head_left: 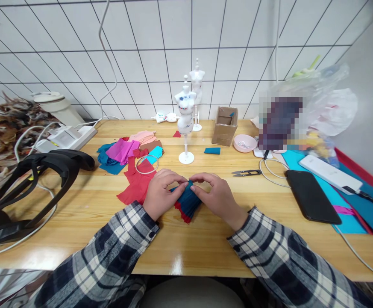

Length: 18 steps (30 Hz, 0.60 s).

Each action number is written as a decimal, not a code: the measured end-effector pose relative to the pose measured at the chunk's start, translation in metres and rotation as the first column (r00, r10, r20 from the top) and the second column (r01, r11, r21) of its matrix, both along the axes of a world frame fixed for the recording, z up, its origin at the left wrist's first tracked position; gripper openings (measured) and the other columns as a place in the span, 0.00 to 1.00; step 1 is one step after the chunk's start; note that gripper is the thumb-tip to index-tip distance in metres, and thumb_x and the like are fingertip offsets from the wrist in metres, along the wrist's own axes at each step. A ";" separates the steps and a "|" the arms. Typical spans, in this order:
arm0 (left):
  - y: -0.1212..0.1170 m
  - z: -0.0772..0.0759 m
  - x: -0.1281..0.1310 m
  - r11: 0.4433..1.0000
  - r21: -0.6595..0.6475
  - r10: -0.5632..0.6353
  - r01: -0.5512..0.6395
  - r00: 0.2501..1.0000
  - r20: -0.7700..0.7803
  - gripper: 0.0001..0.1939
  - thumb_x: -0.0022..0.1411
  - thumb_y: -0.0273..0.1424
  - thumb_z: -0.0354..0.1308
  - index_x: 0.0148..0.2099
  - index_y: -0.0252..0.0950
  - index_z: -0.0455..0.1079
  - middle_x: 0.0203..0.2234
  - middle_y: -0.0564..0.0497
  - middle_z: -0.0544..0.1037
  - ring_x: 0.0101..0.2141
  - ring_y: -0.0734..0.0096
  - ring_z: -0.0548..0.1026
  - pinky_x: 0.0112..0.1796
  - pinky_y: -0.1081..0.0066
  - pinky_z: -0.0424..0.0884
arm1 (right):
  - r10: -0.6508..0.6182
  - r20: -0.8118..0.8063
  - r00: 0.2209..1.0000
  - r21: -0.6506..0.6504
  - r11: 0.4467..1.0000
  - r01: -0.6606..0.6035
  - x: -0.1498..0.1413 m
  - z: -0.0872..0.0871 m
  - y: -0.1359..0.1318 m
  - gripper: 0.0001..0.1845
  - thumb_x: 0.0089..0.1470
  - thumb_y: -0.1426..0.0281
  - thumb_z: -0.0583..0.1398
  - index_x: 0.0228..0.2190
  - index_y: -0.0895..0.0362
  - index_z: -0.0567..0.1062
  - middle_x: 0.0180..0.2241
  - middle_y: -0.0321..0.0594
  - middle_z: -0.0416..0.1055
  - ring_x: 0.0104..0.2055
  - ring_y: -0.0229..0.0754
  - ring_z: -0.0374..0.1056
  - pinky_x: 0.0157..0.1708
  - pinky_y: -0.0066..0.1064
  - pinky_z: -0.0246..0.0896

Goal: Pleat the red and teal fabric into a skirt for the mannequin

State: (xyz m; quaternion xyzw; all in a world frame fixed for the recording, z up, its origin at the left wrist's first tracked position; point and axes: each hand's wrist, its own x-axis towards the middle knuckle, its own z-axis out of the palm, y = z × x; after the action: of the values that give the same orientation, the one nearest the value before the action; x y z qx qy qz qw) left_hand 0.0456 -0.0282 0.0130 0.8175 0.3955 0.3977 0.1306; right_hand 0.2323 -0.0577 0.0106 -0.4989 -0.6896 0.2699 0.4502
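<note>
My left hand (160, 192) and my right hand (214, 194) meet at the middle of the wooden table (205, 239). Both pinch a small pleated piece of dark blue cloth with a red edge (188, 204), fingertips touching at its top. A red cloth piece (138, 184) lies just left of my left hand, with a thin wire ring (146, 164) on it. A small white dress-form mannequin on a stand (185, 124) rises right behind my hands.
Coloured fabric scraps (125, 152) lie at the back left, a black headset (29, 188) at far left. Thread snips (246, 173), a black phone (312, 196), a cardboard box (225, 126), a pink bowl (244, 143) and a second mannequin (197, 92) are to the right and rear.
</note>
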 end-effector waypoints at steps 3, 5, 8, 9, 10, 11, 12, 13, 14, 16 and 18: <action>0.001 -0.002 0.000 0.998 -0.061 -0.011 0.016 0.997 0.076 0.04 0.60 0.32 0.62 0.33 0.37 0.75 0.27 0.51 0.80 0.32 0.69 0.76 0.36 0.67 0.71 | 0.000 -0.032 0.999 -0.060 0.998 -0.002 0.000 0.000 0.000 0.06 0.53 0.72 0.61 0.34 0.54 0.78 0.33 0.37 0.79 0.36 0.41 0.74 0.40 0.35 0.69; 0.001 -0.002 0.001 0.996 -0.087 -0.020 0.030 0.994 0.109 0.05 0.59 0.32 0.62 0.33 0.37 0.76 0.28 0.51 0.80 0.32 0.69 0.77 0.36 0.67 0.72 | -0.012 -0.077 0.997 -0.101 0.995 0.005 -0.001 -0.001 0.001 0.09 0.51 0.72 0.62 0.37 0.54 0.78 0.33 0.37 0.80 0.35 0.41 0.75 0.39 0.34 0.70; 0.000 -0.001 0.001 0.993 -0.114 -0.017 0.033 0.991 0.136 0.05 0.59 0.32 0.62 0.32 0.37 0.76 0.27 0.50 0.80 0.31 0.68 0.77 0.36 0.67 0.73 | -0.003 -0.134 0.991 -0.144 0.989 -0.016 -0.001 -0.003 0.002 0.11 0.50 0.71 0.63 0.39 0.55 0.77 0.33 0.38 0.80 0.35 0.40 0.76 0.39 0.33 0.71; 0.000 -0.001 0.002 0.992 -0.121 -0.013 0.030 0.990 0.141 0.05 0.59 0.32 0.62 0.32 0.37 0.77 0.27 0.50 0.81 0.31 0.69 0.77 0.35 0.67 0.73 | -0.001 -0.136 0.991 -0.147 0.989 -0.019 -0.002 -0.004 0.002 0.09 0.51 0.70 0.62 0.37 0.55 0.78 0.32 0.38 0.80 0.34 0.40 0.76 0.37 0.32 0.71; 0.000 -0.001 0.002 0.992 -0.126 -0.010 0.029 0.989 0.147 0.05 0.59 0.32 0.62 0.32 0.37 0.77 0.27 0.50 0.81 0.31 0.69 0.77 0.35 0.67 0.73 | -0.003 -0.131 0.991 -0.145 0.989 -0.016 -0.002 -0.004 0.002 0.07 0.51 0.70 0.62 0.34 0.55 0.78 0.31 0.37 0.80 0.33 0.40 0.76 0.36 0.32 0.71; 0.000 0.000 0.002 0.991 -0.130 -0.010 0.030 0.988 0.153 0.05 0.59 0.32 0.62 0.32 0.37 0.77 0.27 0.50 0.81 0.31 0.69 0.77 0.35 0.67 0.73 | -0.011 -0.120 0.993 -0.138 0.990 -0.006 -0.002 -0.004 0.002 0.06 0.51 0.70 0.61 0.32 0.55 0.78 0.30 0.37 0.79 0.33 0.40 0.75 0.35 0.32 0.70; 0.000 0.000 0.003 0.990 -0.133 -0.015 0.036 0.987 0.158 0.05 0.59 0.32 0.63 0.32 0.37 0.77 0.27 0.50 0.81 0.31 0.69 0.77 0.35 0.67 0.74 | -0.022 -0.105 0.994 -0.128 0.992 0.008 -0.002 -0.004 0.003 0.05 0.51 0.71 0.61 0.31 0.54 0.78 0.29 0.37 0.79 0.32 0.40 0.75 0.35 0.32 0.70; 0.000 0.000 0.003 0.990 -0.134 -0.022 0.044 0.986 0.164 0.05 0.59 0.32 0.63 0.32 0.37 0.77 0.27 0.50 0.80 0.30 0.69 0.77 0.35 0.67 0.74 | -0.034 -0.090 0.995 -0.118 0.993 0.023 -0.002 -0.004 0.003 0.05 0.51 0.71 0.61 0.31 0.54 0.78 0.29 0.36 0.79 0.32 0.41 0.75 0.35 0.32 0.69; -0.001 0.000 0.004 0.990 -0.134 -0.027 0.050 0.985 0.168 0.05 0.59 0.32 0.63 0.32 0.37 0.77 0.27 0.50 0.80 0.30 0.69 0.77 0.35 0.68 0.74 | -0.044 -0.077 0.996 -0.111 0.993 0.036 -0.001 -0.003 0.003 0.05 0.51 0.71 0.61 0.31 0.54 0.78 0.28 0.36 0.78 0.32 0.41 0.74 0.34 0.32 0.69; -0.003 0.001 0.004 0.990 -0.133 -0.020 0.044 0.985 0.173 0.05 0.58 0.32 0.63 0.33 0.37 0.77 0.27 0.49 0.80 0.31 0.69 0.77 0.35 0.68 0.74 | -0.056 -0.064 0.996 -0.106 0.993 0.049 -0.001 -0.002 0.003 0.04 0.51 0.71 0.60 0.30 0.54 0.77 0.27 0.35 0.78 0.31 0.40 0.74 0.34 0.31 0.68; -0.003 0.000 0.003 0.991 -0.131 0.011 0.012 0.985 0.174 0.05 0.58 0.33 0.63 0.34 0.37 0.77 0.28 0.49 0.81 0.31 0.69 0.77 0.36 0.67 0.74 | -0.060 -0.063 0.996 -0.105 0.993 0.053 -0.001 0.000 0.002 0.04 0.51 0.71 0.60 0.30 0.54 0.77 0.27 0.35 0.77 0.31 0.40 0.73 0.33 0.31 0.67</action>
State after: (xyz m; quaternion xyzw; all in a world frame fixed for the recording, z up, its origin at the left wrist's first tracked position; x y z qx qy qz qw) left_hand 0.0486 -0.0317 0.0133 0.7692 0.4078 0.4409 0.2184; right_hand 0.2318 -0.0553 0.0105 -0.5315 -0.6451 0.3087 0.4539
